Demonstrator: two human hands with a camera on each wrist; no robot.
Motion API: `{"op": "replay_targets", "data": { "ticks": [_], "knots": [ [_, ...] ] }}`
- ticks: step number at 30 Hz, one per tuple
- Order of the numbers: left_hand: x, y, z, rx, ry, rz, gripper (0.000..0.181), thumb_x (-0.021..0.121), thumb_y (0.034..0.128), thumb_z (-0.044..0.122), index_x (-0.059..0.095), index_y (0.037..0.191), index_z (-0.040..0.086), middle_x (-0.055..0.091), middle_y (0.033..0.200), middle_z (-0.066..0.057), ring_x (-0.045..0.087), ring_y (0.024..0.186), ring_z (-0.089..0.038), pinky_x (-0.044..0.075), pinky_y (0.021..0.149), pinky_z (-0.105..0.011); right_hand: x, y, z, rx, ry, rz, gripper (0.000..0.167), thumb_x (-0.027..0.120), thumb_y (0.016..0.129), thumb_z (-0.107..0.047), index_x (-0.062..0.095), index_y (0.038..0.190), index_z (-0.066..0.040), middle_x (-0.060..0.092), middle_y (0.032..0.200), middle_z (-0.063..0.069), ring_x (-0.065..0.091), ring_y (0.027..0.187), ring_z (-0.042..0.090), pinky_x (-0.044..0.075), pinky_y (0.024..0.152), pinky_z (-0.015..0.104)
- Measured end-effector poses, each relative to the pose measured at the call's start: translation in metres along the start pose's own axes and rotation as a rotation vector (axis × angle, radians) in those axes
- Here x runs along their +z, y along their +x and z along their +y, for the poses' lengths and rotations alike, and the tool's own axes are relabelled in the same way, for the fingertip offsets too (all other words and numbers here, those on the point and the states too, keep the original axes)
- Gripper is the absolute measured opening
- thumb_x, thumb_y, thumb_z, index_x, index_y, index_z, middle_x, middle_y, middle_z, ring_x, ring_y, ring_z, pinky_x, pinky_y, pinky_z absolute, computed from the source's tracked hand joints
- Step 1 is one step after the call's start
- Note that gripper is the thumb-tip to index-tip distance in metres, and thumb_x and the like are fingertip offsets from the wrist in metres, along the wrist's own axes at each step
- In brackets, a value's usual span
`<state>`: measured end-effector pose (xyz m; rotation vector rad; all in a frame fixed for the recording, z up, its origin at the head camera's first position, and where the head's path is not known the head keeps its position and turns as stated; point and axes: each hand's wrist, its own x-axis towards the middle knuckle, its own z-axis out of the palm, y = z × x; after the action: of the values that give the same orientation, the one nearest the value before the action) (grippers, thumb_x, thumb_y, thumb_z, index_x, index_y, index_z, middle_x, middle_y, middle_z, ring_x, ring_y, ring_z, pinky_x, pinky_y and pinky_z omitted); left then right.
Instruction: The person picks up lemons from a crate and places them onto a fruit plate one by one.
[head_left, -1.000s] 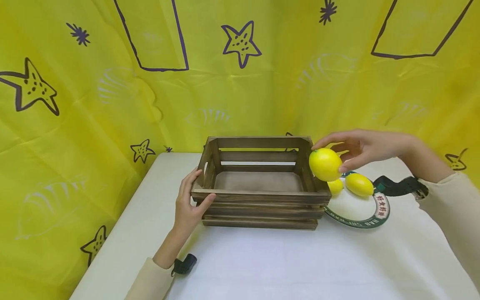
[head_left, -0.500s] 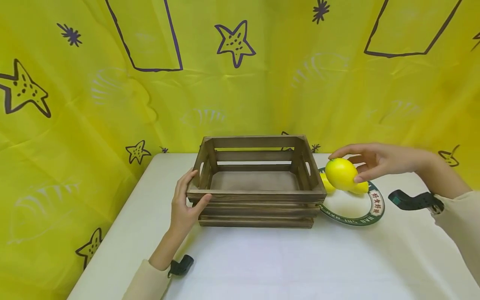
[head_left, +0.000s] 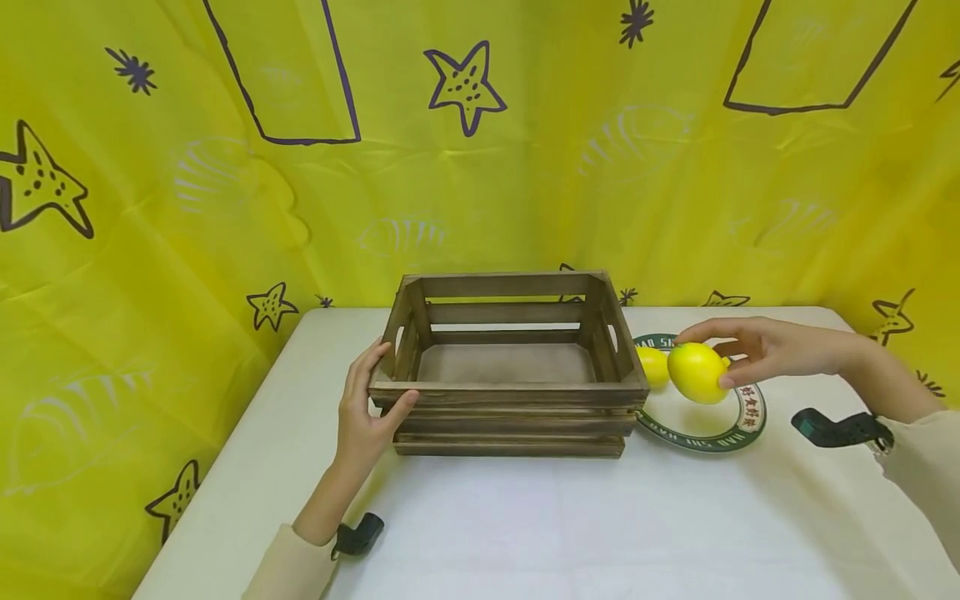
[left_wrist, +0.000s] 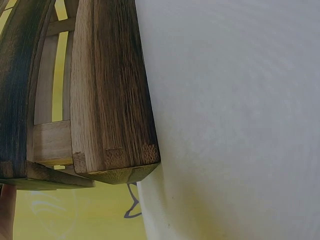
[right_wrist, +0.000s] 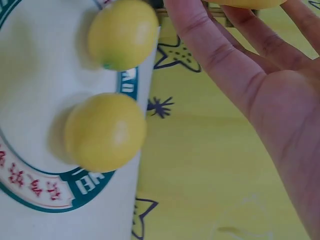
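My right hand [head_left: 787, 346] pinches a yellow lemon [head_left: 697, 372] between thumb and fingers, above the plate. Beneath it, the white plate with a green lettered rim [head_left: 705, 442] bears two more lemons. One lemon [head_left: 652, 367] shows beside the crate; the held lemon mostly covers the other in the head view. In the right wrist view both lie apart, an upper lemon [right_wrist: 123, 35] and a lower lemon [right_wrist: 106, 132]. My left hand [head_left: 366, 421] grips the near left corner of a brown slatted wooden crate [head_left: 510, 421], its thumb on the front rim. No fruit shows inside the crate.
A white-covered table [head_left: 540, 525] carries the crate and plate. Behind it hangs a yellow curtain [head_left: 510, 192] with starfish drawings. The crate's right end stands against or just over the plate's left rim. Each wrist wears a black camera strap [head_left: 840, 428].
My right hand has moved right and down with the lemon, from beside the crate's right end to over the plate. The left hand keeps its grip on the crate. The head view has shifted slightly.
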<state>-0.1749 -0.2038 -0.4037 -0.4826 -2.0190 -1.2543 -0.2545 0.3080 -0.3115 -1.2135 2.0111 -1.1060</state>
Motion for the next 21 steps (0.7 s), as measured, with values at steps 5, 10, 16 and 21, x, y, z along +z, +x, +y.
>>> {"op": "replay_targets", "data": {
  "ticks": [5,10,16,21],
  "knots": [
    [0.000,0.002,0.011,0.001,0.001,0.004,0.063,0.075,0.0848,0.019,0.047,0.134,-0.008,0.044,0.141,-0.028,0.040,0.134,-0.016,0.027,0.110,-0.016,0.008,-0.004,0.015,0.076,0.020,-0.005,0.056,0.053,0.093,0.010,0.036,0.145,-0.002,0.050,0.136,-0.006,0.057,0.110,0.019,0.053,0.083,0.033],
    [-0.001,0.003,0.011,0.008,-0.001,0.000,0.064,0.075,0.0854,0.024,0.048,0.136,-0.004,0.045,0.143,-0.025,0.040,0.134,-0.016,0.027,0.110,-0.017,0.015,-0.005,0.025,0.166,-0.001,0.009,0.054,0.056,0.094,0.004,0.040,0.144,-0.006,0.047,0.137,-0.015,0.056,0.113,0.014,0.052,0.084,0.033],
    [-0.001,0.006,0.029,0.010,-0.012,0.002,0.060,0.074,0.0863,0.017,0.047,0.132,-0.012,0.044,0.139,-0.032,0.041,0.133,-0.017,0.028,0.110,-0.015,0.019,-0.004,0.030,0.231,-0.052,0.012,0.051,0.060,0.093,-0.002,0.045,0.141,-0.009,0.043,0.137,-0.022,0.050,0.118,0.004,0.050,0.088,0.034],
    [0.001,0.001,0.009,0.002,0.007,0.008,0.063,0.075,0.0851,0.020,0.048,0.135,-0.007,0.045,0.142,-0.026,0.038,0.134,-0.007,0.027,0.110,-0.016,0.023,-0.003,0.034,0.224,-0.081,-0.017,0.051,0.061,0.094,-0.004,0.044,0.142,-0.007,0.043,0.140,-0.018,0.044,0.121,-0.004,0.047,0.091,0.037]
  ]
}}
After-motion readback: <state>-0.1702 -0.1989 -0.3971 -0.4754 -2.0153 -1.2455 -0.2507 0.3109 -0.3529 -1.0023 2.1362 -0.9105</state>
